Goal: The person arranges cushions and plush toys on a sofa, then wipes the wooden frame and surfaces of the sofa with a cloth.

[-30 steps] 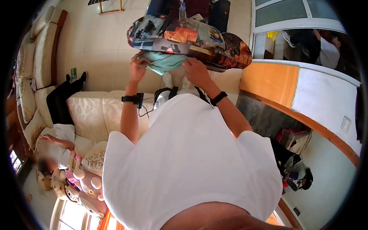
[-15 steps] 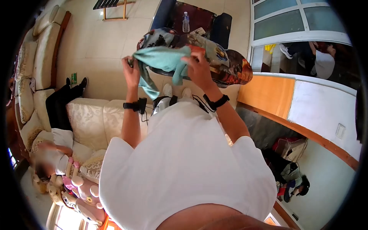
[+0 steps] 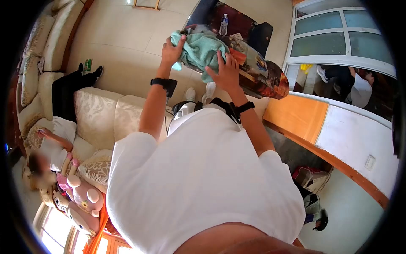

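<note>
A light green cloth [image 3: 203,48], soft and towel-like, lies bunched on the left end of a long padded board with a colourful printed cover [image 3: 256,63], resembling an ironing board. My left hand [image 3: 172,51] grips the cloth's left edge, thumb on top. Part of the cloth hangs below the board's near edge. On the right side of the cloth rests my right hand [image 3: 226,73], its fingers spread and pressed against the fabric. Both wrists wear black straps.
Behind the board stands a dark table with a water bottle [image 3: 223,24]. A cream sofa [image 3: 95,108] at left holds a reclining person [image 3: 63,122] and plush toys [image 3: 84,197]. An orange wood panel [image 3: 296,116] borders the right. Other people sit at far right and lower right.
The cloth, held up and stretched between both hands before, now lies bunched on the board. My hands have moved right, and my right hand has gone from pinching to spread fingers.
</note>
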The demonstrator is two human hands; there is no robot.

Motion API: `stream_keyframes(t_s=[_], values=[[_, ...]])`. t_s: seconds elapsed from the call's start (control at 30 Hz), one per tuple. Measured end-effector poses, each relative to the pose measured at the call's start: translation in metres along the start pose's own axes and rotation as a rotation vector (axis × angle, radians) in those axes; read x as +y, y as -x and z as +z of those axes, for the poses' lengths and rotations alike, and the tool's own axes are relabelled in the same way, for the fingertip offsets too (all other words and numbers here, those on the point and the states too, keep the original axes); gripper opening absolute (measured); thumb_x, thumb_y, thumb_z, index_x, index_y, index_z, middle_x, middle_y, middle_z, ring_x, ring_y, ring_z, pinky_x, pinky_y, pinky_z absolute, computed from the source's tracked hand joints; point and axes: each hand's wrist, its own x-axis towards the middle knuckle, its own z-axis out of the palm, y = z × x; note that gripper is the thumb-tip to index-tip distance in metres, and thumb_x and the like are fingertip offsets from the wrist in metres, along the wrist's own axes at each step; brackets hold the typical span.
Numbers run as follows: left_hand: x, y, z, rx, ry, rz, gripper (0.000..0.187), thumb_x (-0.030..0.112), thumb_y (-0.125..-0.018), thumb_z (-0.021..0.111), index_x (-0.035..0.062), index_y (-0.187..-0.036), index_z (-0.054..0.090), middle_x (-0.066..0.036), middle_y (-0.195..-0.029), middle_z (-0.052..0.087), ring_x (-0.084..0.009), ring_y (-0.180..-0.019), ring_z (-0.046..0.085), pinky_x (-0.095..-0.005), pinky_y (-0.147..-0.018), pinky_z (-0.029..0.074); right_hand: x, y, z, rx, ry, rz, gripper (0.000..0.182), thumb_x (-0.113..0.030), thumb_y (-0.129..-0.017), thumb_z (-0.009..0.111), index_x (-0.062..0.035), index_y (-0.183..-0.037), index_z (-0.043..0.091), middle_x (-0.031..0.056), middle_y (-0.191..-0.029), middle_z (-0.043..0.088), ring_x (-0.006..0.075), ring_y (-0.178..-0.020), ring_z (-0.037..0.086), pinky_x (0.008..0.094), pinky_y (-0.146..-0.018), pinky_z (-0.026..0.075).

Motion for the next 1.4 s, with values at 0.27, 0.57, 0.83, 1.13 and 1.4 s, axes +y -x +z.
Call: stream_keyframes(t_s=[0.27,0.57,0.83,1.13,1.4], values=[[-0.026,0.045,-0.030,-0.250,0.019,0.001,0.050,0.048,-0.092,0.053,0.0032,-0.114,0.059,-0.030,-0.096,0.065,-0.0458,-0.095,0.063,-0.0505,-0.081,0.049,-0.032,-0.018,0.027,0.018,0.152,-0.021,0.098,-0.071,-0.080,0.054,0.0085,-0.137,0.042,0.0306,-0.145,0.036,0.0496,-0.136,0.029,0.0712,-0.106,0.017],[-0.084,0.104,-0.029,-0.452,-0.148,-0.027,0.050,0.045,-0.088,0.063,0.0035,-0.115,0.058,-0.026,-0.101,0.066,-0.0427,-0.096,0.064,-0.0481,-0.082,0.050,-0.049,-0.050,0.054,0.010,0.272,-0.062,0.085,-0.054,-0.090,0.052,0.0122,-0.140,0.034,0.0272,-0.151,0.028,0.0378,-0.142,0.025,0.0667,-0.109,0.016],[-0.073,0.022,-0.103,0.095,-0.128,0.174,0.035,0.024,-0.071,0.074,0.0052,-0.097,0.060,-0.022,-0.085,0.067,-0.0417,-0.084,0.065,-0.0468,-0.071,0.051,-0.040,-0.022,0.023,0.106,0.094,-0.173,0.040,-0.006,-0.077,0.066,-0.0181,-0.114,0.057,0.0107,-0.118,0.048,0.0328,-0.111,0.049,0.0538,-0.077,0.043],[0.086,-0.029,-0.075,0.238,0.019,0.796,0.047,0.010,-0.070,0.077,0.0058,-0.112,0.055,-0.020,-0.121,0.055,-0.0383,-0.111,0.053,-0.0404,-0.089,0.046,-0.027,-0.020,0.010,0.003,0.103,-0.086,0.037,-0.003,-0.071,0.069,-0.0130,-0.105,0.062,0.0094,-0.103,0.053,0.0336,-0.104,0.052,0.0488,-0.075,0.048],[0.099,-0.019,0.061,-0.168,-0.907,0.455,0.071,0.062,-0.084,0.058,0.0111,-0.132,0.050,-0.024,-0.132,0.050,-0.0432,-0.125,0.045,-0.0569,-0.096,0.039,0.035,0.057,-0.021,0.094,-0.066,0.098,0.026,0.001,-0.066,0.066,-0.0110,-0.088,0.060,0.0118,-0.086,0.053,0.0344,-0.086,0.054,0.0453,-0.071,0.045]])
